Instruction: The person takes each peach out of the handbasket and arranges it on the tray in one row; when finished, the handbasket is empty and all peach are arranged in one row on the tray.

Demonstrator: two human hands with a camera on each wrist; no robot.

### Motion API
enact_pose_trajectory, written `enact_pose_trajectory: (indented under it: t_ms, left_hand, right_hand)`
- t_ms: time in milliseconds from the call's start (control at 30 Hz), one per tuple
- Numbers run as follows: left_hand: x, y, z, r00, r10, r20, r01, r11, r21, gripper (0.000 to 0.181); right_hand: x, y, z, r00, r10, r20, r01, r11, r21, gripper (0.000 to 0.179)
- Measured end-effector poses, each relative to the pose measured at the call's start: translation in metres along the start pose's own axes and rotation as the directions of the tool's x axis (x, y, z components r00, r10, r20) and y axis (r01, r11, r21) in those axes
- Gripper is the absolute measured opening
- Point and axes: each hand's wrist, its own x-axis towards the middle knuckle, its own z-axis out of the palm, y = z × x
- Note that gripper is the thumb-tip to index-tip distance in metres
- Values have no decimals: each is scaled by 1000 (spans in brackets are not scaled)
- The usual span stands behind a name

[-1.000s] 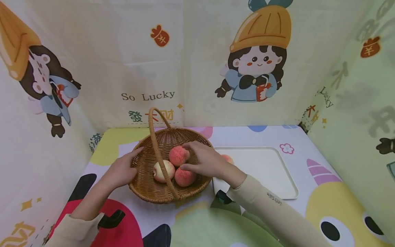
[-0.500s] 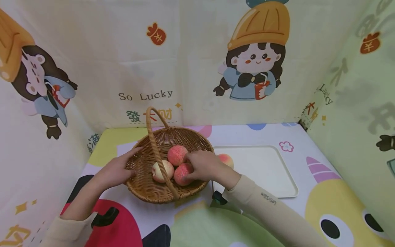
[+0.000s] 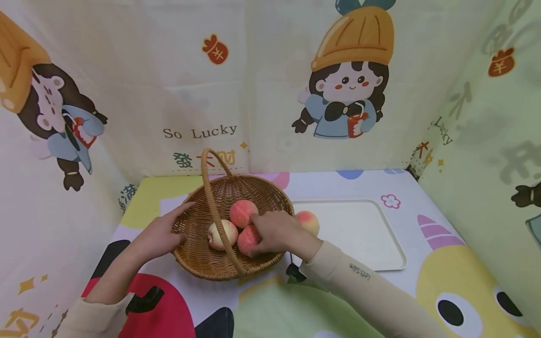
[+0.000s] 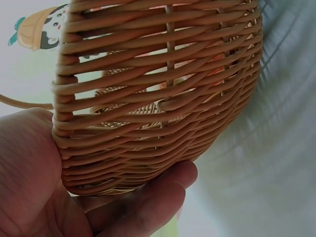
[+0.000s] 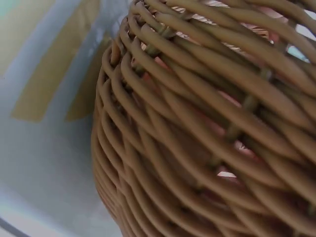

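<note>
I have my right hand reaching into the wicker basket, fingers curled round the front red peach — my left hand grips the basket's left side. The handle arches across the pale peach — a white tray lies alongside.

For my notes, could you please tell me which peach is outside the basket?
The yellow-pink peach on the white tray; the other three lie inside the basket.
</note>
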Motion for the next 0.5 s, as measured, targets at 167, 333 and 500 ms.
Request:
enact_pose_trajectory:
  t_ms: [167,333,500]
  left_hand:
    - [1,2,2,1000,9,-9,-9,1000,12,76]
    - [1,3,1,1000,4,-5,-4,1000,2,77]
    - [2,1,0,1000,-2,-1,2,1000,-7,78]
  right_hand:
    - [-3,1,0,998,-24,-49,25,1000,15,58]
    - [-6,4,-1,985,-23,-168,41,994,100,71]
    - [-12,15,-7,950,51,-307,95,891,443,66]
